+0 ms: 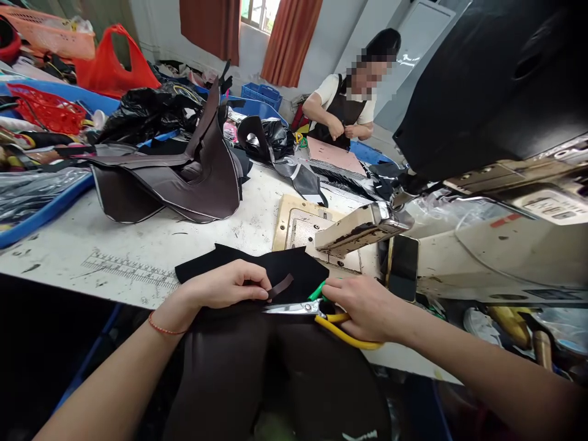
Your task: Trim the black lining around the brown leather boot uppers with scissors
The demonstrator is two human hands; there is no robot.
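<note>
My left hand [236,285] is closed in a pinch on a narrow dark brown strip [282,285] at the table's front edge. Scissors [294,308] with one yellow and one green handle are in my right hand [362,306]. Their blades point left, just below the strip and close to my left fingertips. Under both hands lies a black fabric piece [257,260] with pointed corners. Below the edge, dark brown leather-like panels [225,367] hang toward my lap; how they join the black piece is hidden.
A sewing machine's arm [358,226] and a phone [404,269] stand at the right. A stitched dark brown piece [202,190] rests behind my left hand. Blue-rimmed bins [50,205] hold materials at left. Another person [344,110] works across the table by a pink board [335,156].
</note>
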